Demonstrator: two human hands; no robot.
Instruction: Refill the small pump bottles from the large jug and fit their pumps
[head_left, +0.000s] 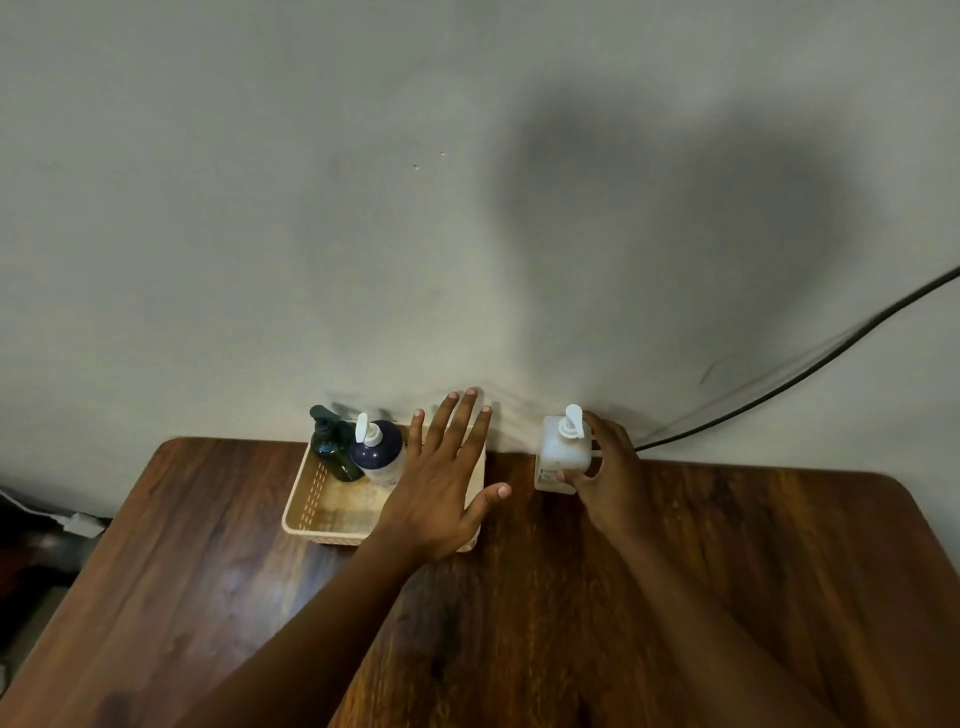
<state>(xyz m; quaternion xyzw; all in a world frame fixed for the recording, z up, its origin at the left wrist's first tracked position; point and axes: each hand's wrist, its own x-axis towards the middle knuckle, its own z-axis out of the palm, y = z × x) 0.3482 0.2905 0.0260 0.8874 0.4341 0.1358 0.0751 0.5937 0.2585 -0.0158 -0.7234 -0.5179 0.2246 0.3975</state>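
Right hand (605, 475) grips the white bottle (558, 457) from its right side: fingers curled round the body, thumb tip on the front face low down. Bottle stands upright on the table (727, 545), at the far edge near the wall (260, 208). White pump (573, 422) is on it, nozzle pointing away toward the wall. Small label patch at the bottle's lower left corner, text too small to read.

Left hand (441, 478) is flat and spread, fingers straight, thumb out to the right, holding nothing. It hovers over the right half of the basket (306, 499); cannot tell whether it touches the rim. Fingertips reach past the basket's far side toward the wall.

Basket is cream, slotted walls, sitting at the table's far edge, left of the white bottle and just apart from it. Two bottles stand upright in its far left corner, touching side by side: a dark green bottle (335, 452) with a dark pump on the left, a navy bottle (379, 452) with a white pump (367, 430) on the right. Navy bottle is just left of the left hand's index finger. Rest of the basket floor visible in front of them is bare.

Black cable (810, 369) runs along the wall from upper right down to the table edge behind the right hand. Both forearms cross the dark wood tabletop from the near edge. A white plug or adapter (83, 524) lies off the table at far left.
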